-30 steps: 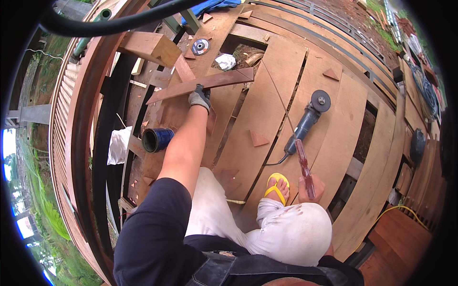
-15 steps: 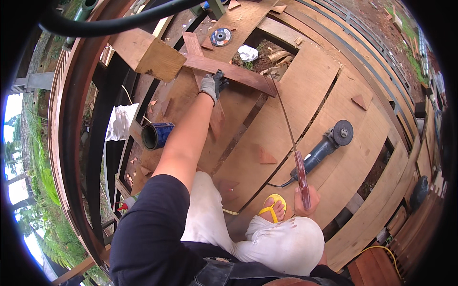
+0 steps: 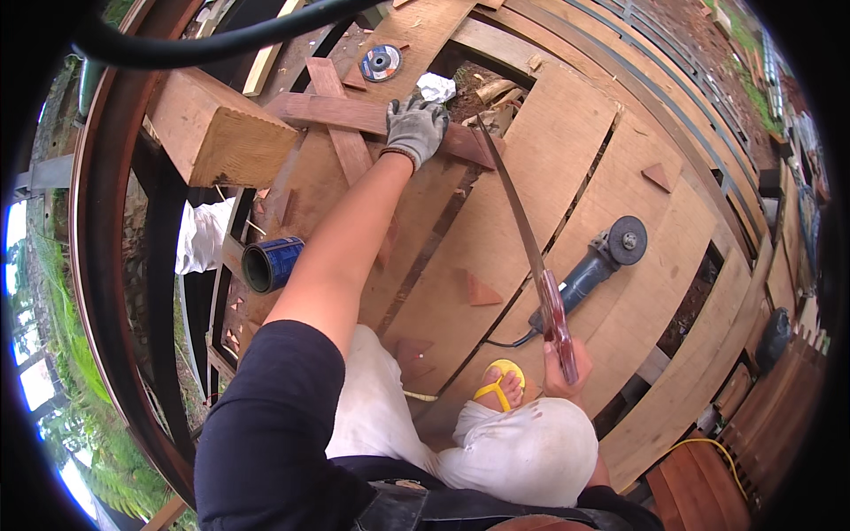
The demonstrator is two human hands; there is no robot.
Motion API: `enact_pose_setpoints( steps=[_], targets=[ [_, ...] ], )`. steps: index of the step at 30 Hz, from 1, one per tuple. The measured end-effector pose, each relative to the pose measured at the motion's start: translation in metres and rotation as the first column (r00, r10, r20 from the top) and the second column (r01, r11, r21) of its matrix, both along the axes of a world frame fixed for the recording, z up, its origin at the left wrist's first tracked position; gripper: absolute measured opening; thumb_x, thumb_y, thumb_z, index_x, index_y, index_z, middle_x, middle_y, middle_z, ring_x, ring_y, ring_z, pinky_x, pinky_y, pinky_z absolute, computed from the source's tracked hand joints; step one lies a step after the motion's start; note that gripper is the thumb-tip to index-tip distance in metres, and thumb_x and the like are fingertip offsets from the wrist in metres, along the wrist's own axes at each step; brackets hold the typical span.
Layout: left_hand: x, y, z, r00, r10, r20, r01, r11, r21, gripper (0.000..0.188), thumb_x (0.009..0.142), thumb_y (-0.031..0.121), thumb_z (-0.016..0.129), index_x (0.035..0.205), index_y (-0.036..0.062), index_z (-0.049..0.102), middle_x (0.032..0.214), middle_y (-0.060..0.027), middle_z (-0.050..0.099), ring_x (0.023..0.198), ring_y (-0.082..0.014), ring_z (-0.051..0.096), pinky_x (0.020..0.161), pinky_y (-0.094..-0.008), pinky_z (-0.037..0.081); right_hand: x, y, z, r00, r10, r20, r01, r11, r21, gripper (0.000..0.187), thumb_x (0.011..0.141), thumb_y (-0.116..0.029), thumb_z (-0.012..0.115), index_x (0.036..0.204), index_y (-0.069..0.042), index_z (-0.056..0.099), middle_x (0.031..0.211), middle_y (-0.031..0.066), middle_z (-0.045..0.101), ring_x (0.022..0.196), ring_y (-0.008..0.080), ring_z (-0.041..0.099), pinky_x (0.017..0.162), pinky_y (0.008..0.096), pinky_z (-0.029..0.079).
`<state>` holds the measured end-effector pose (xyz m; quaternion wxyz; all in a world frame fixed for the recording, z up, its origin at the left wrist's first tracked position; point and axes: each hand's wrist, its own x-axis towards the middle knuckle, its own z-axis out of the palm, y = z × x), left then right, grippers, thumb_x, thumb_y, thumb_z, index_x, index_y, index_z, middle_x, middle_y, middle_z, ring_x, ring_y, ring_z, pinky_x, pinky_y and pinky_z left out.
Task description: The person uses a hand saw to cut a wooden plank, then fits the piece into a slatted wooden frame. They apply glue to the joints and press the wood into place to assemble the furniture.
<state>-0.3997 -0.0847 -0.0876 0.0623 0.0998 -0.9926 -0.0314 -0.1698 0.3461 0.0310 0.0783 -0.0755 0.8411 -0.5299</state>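
My left hand (image 3: 416, 128), in a grey glove, presses down on a reddish wooden board (image 3: 323, 110), its fingers curled over the far edge. The board lies across a second wooden strip (image 3: 326, 78). My bare right hand (image 3: 567, 367) is wrapped round the glossy red-brown handle of a handsaw (image 3: 518, 199), close to my right knee. The long blade slants up and away, and its tip lies by the board's right end, to the right of the gloved hand. Whether the teeth touch the wood I cannot tell.
An angle grinder (image 3: 580, 281) lies on the plywood right of the saw. Left of my forearm is a blue can (image 3: 276, 263) on its side, below a thick timber (image 3: 243, 146). A cutting disc (image 3: 381, 63) and triangular offcuts (image 3: 482, 289) lie about. Gaps run between the sheets.
My left hand has slid right along the board, its grip changing from a bunched hold to fingers spread over it. The saw blade has turned, showing more of its flat side. The view has shifted slightly.
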Motion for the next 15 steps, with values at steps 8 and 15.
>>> enact_pose_setpoints(
  steps=[8,15],
  targets=[
    [-0.023,0.039,-0.002,0.938,0.167,0.305,-0.175,0.985,-0.002,0.05,0.1,0.047,0.04,0.119,0.0157,0.074,0.128,-0.014,0.068,0.133,-0.0334,0.052,0.122,-0.061,0.011,-0.037,-0.018,0.02,0.998,0.008,0.057,-0.008,1.0,0.005,0.007,0.088,-0.002,0.07,0.087,-0.001,0.064,0.066,0.0048,0.056,0.058,0.0125,0.052,0.054,0.0306,0.042],
    [-0.026,0.048,-0.021,0.939,0.303,0.165,-0.308,0.952,0.004,0.049,0.097,0.051,0.044,0.109,0.0167,0.078,0.122,-0.0088,0.071,0.13,-0.0296,0.05,0.122,-0.0612,0.009,-0.063,-0.035,0.026,0.994,0.094,0.047,-0.096,0.994,0.047,0.01,0.085,-0.001,0.073,0.084,-0.002,0.063,0.061,0.0045,0.054,0.05,0.0125,0.052,0.049,0.0292,0.04]
  ],
)
